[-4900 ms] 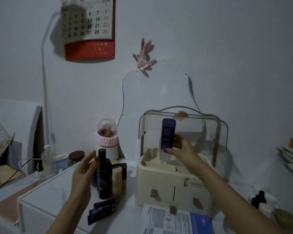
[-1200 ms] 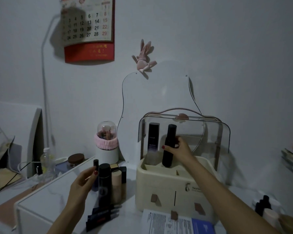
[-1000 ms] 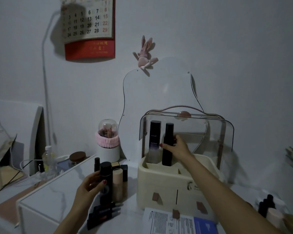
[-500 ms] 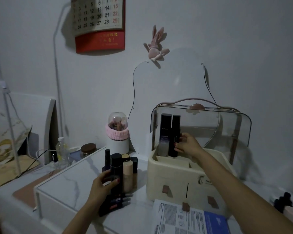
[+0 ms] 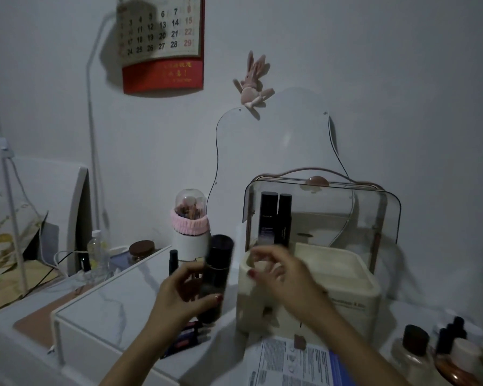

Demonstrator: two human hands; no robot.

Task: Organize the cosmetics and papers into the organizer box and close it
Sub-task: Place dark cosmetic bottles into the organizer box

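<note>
On the worktop, at the middle of its near half, my left hand (image 5: 184, 291) has its fingers wrapped around a dark bottle (image 5: 216, 277), lifted clear of the small tubes (image 5: 184, 334) lying beneath. My right hand (image 5: 285, 277) hovers just beside it, fingers spread and gripping nothing, in front of the cream organizer box (image 5: 346, 288). Two tall dark bottles (image 5: 275, 218) already stand upright in the box's rear left compartment, behind the raised clear lid (image 5: 346, 213). A printed paper (image 5: 293, 363) lies flat at the near edge, touching the box's foot.

Assessment: the held bottle appears rigid, smooth and likely slippery, moderately heavy if full. It is best taken around the mid-body, kept upright. The paper is light and limp; lift it by a corner. Motion blur hides the finer finger contact.
</note>
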